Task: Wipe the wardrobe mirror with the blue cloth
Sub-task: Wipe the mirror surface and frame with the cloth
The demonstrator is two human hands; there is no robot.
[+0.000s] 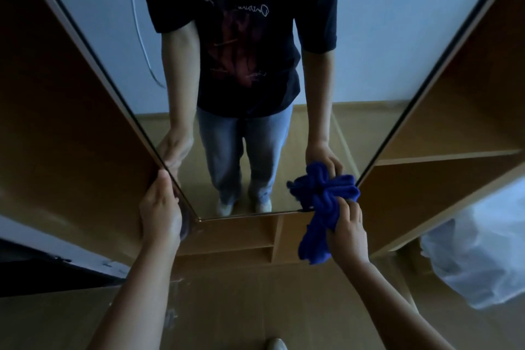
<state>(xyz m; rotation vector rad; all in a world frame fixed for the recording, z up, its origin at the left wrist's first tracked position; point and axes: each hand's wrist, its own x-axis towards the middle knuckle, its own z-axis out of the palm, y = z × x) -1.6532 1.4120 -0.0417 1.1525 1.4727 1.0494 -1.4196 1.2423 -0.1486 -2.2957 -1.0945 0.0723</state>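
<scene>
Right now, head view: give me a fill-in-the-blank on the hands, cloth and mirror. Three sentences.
1. The right hand grips a bunched cloth whose colour is ____.
2. The cloth sits at the mirror's lower ____ corner.
3. The left hand holds the mirror's ____ edge.

Missing words: blue; right; left

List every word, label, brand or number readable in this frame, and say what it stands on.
Thin white cursive script, mirror-reversed, on the chest of the dark T-shirt reflected in the tall wardrobe mirror: too faint to read.
Smaller marks lower on the shirt's reddish print: blurred, unreadable.
No text shows on the crumpled blue cloth, the tan wooden wardrobe shelves or the white plastic sheet.
</scene>
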